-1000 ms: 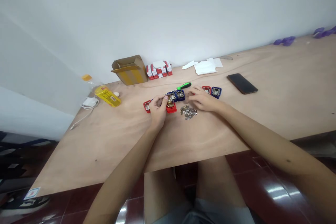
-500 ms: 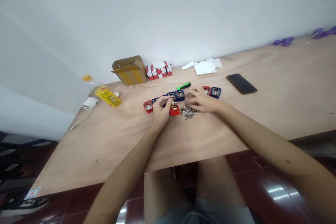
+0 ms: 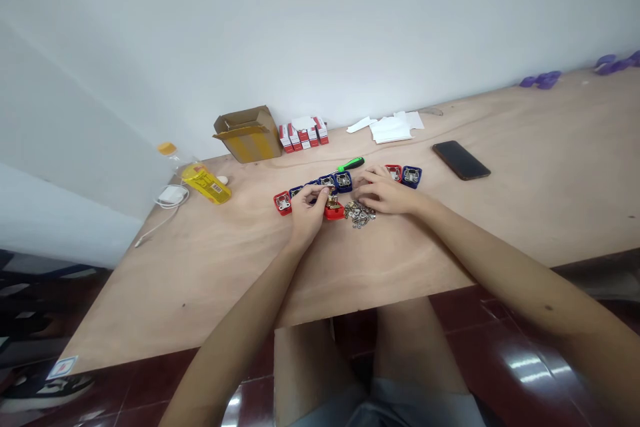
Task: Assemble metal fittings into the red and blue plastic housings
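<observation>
My left hand (image 3: 309,211) is closed, thumb and forefinger pinching a small brass-coloured metal part (image 3: 333,200). Just beneath that part lies a red plastic case (image 3: 334,212), partly hidden by the hand. To the right, my right hand (image 3: 381,191) rests low over the table with bent fingers apart, its fingertips by a pile of small metal pieces (image 3: 359,214). Blue cases (image 3: 343,181) with metal fittings inside stand in a row behind my left hand, ending in a red case (image 3: 283,202). Beyond my right hand sit another red case (image 3: 395,173) and a blue case (image 3: 411,176).
A green-and-black screwdriver (image 3: 351,164) lies behind the row. Further back are a cardboard box (image 3: 253,143), small red-and-white boxes (image 3: 304,137) and white papers (image 3: 391,129). A phone (image 3: 461,159) lies right; a yellow-labelled bottle (image 3: 206,183) and white charger (image 3: 171,195) lie left.
Almost nothing differs. My left hand and the brass-coloured part shift very slightly, and my right hand stays beside the metal pieces.
</observation>
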### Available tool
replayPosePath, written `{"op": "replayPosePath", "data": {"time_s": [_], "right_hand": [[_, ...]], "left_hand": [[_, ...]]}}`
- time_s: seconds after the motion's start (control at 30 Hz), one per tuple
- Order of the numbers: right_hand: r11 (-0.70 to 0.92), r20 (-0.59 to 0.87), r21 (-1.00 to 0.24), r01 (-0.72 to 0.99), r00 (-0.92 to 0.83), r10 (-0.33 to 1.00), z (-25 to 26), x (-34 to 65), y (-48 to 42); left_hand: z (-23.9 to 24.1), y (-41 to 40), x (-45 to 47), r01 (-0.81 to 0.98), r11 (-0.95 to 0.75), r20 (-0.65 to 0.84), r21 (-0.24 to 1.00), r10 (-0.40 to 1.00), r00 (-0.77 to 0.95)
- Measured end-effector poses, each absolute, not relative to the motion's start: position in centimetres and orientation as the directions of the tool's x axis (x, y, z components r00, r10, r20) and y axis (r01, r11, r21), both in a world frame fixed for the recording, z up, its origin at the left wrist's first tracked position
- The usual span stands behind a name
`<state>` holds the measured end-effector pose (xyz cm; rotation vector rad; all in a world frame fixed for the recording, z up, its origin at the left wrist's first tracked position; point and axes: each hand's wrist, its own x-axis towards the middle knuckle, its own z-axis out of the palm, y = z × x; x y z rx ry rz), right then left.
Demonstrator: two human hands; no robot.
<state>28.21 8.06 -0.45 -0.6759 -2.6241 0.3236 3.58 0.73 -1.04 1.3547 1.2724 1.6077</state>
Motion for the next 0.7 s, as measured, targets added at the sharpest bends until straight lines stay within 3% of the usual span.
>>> {"op": "replayPosePath", "data": {"time_s": [0.23,0.7], "right_hand": [[0.842,0.312,-0.382,0.382,-0.804,0.506,0.2,26.4,6.1],[0.871,0.302,-0.377,0.314,-0.848,0.436,-0.3,25.6,5.5]], "left_hand": [[-1.3,1.0,3.4,0.097,-0.312,0.326,0.945,0.91,-0.255],[-1.4,0.9,3.3,0.105,-0.316,0.332,0.943,0.915,-0.228]]}}
